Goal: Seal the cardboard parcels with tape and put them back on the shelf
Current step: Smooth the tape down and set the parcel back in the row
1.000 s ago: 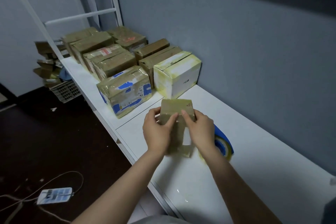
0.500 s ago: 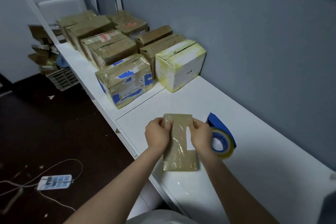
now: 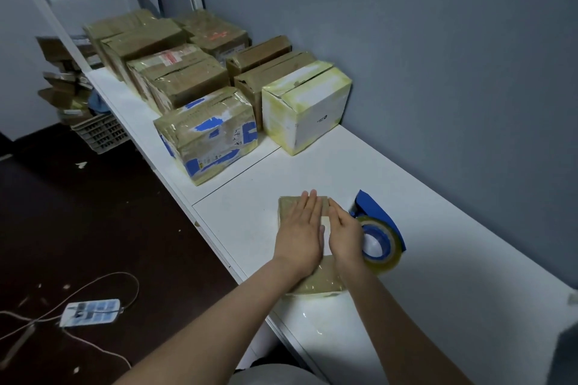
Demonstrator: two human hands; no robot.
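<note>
Head view shows the small parcel (image 3: 319, 281) lying flat on the white shelf (image 3: 406, 184), with the tape dispenser (image 3: 380, 237) just beside it on the right, handy for another strip. The left hand (image 3: 301, 233) and right hand (image 3: 345, 234) press flat on its top face with straight fingers, probably smoothing tape so it bonds. Its long axis runs away from the person, far end toward the stacked parcels (image 3: 206, 134).
</note>
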